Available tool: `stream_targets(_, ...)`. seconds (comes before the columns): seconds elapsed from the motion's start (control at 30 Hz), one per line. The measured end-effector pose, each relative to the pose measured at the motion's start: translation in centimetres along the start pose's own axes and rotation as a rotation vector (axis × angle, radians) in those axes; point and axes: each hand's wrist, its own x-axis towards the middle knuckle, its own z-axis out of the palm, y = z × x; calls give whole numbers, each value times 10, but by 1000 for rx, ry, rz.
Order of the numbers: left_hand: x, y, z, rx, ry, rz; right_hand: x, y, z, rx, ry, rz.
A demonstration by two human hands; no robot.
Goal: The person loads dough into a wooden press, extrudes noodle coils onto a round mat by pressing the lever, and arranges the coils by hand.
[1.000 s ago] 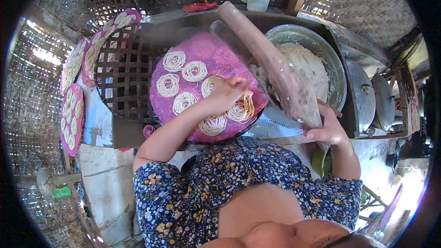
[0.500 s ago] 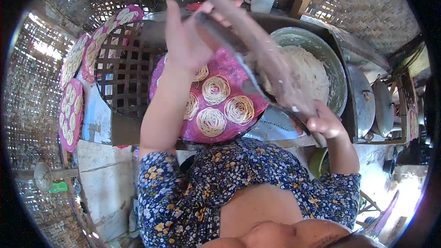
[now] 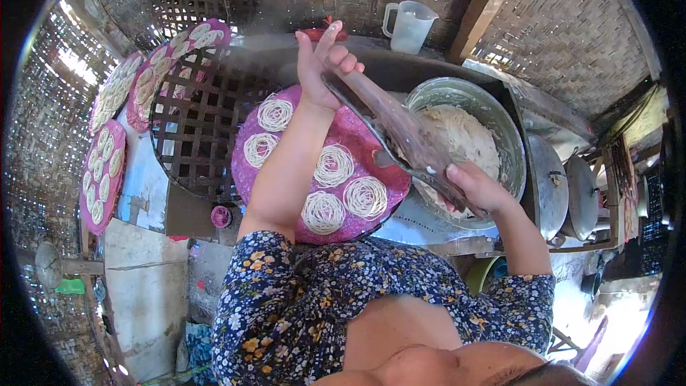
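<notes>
Wooden noodle press, slanting over pink cloth and dough basin. Should handle stiff, fairly heavy, maybe dough-slick; hold both ends. My right hand grips the near end; my left hand is open at the far end, can't tell if bearing weight. One second ago it was down at the noodle nests.

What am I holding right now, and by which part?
A wooden tool: your right hand grips its near end. Your left hand is at the far end, partly open; whether it grips, I can't tell.
</notes>
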Motion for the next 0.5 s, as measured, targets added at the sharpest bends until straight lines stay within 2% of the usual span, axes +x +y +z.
stream_targets(0.1,-12,-9,15,5,57,-10,-22,-7,-3,3,50,63)
stream_targets(0.27,2,8,41,-34,-155,75,-24,-25,-12,-176,225,-74)
stream_targets(0.37,4,33,43,-42,-227,21,-16,-30,3,-156,205,-131)
stream_targets(0.5,-15,28,51,-9,-190,17,-30,-22,4,-147,132,-110)
